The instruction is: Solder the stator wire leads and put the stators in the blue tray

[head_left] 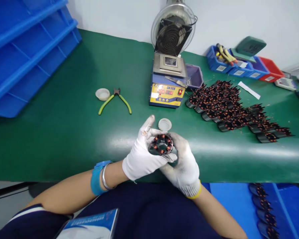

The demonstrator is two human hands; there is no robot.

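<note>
A round motor stator [162, 144] with copper windings and a black core is held between both gloved hands near the table's front edge. My left hand [146, 151], in a white glove, has its thumb and fingers around the stator's left side, with one finger raised. My right hand [183, 162], in a white knit glove with a yellow cuff, closes on its right side. Just beyond the hands lies a small white dish [164, 124]. Behind it stands a yellow and blue solder pot [166, 94] with a lit display.
Green-handled cutters [117, 92] and another dish [102, 94] lie left. Many stators [224, 106] cover the right side. Behind them are blue bins [218, 64] and a red bin [270, 69]. Blue racks [27, 56] stand left; a blue tray [229, 202] sits below right.
</note>
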